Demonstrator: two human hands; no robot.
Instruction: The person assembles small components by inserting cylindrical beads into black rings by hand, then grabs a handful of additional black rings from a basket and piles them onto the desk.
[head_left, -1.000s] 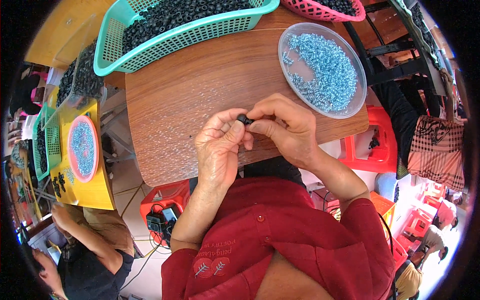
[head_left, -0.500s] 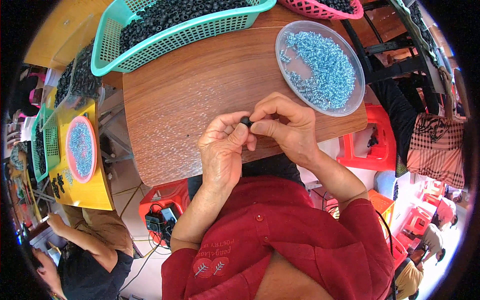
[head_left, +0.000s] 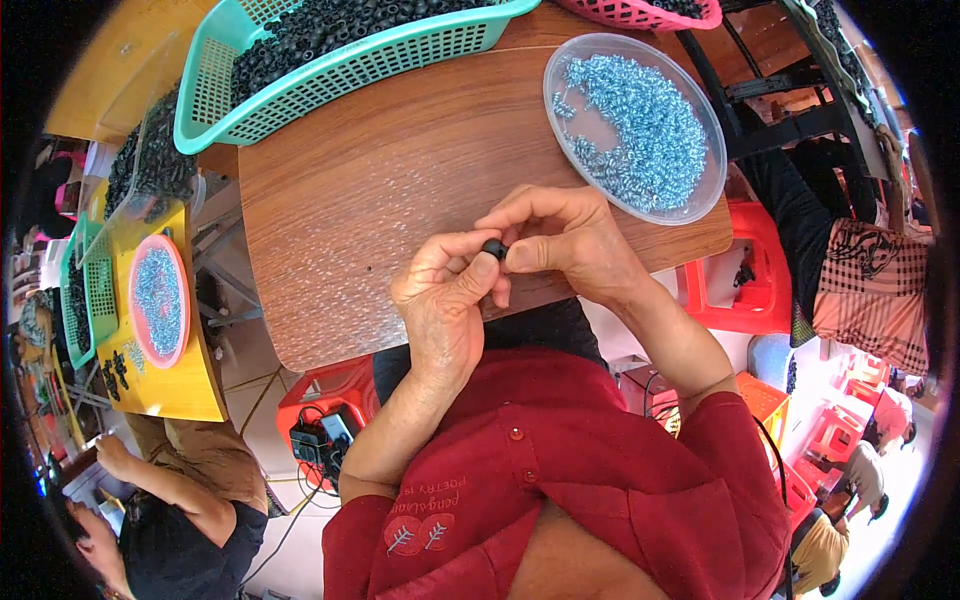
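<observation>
Above the near part of the brown table (head_left: 330,230) my two hands meet at a small round black part (head_left: 494,248), possibly rubber. My left hand (head_left: 445,290) is closed on it, pinching it between thumb and fingers. From the other side my right hand (head_left: 570,245) bends in, its thumb against the part's right side and its index finger curled over the top. Whether a tiny piece sits between the right fingertips is hidden. Nearest the right hand stands a round clear plastic dish (head_left: 716,150) of small shiny light-blue pieces (head_left: 650,135), too small to name.
A green mesh basket (head_left: 330,105) of black parts stands at the table's far left, a pink basket (head_left: 640,18) at the far right. Red stools (head_left: 745,270) flank the table. Leftward, a person (head_left: 190,510) sits by a yellow table (head_left: 185,390).
My right index finger has lifted and stretched left over the black part, while the right thumb stays beside it. The left hand keeps its pinch. The whole view has shifted slightly.
</observation>
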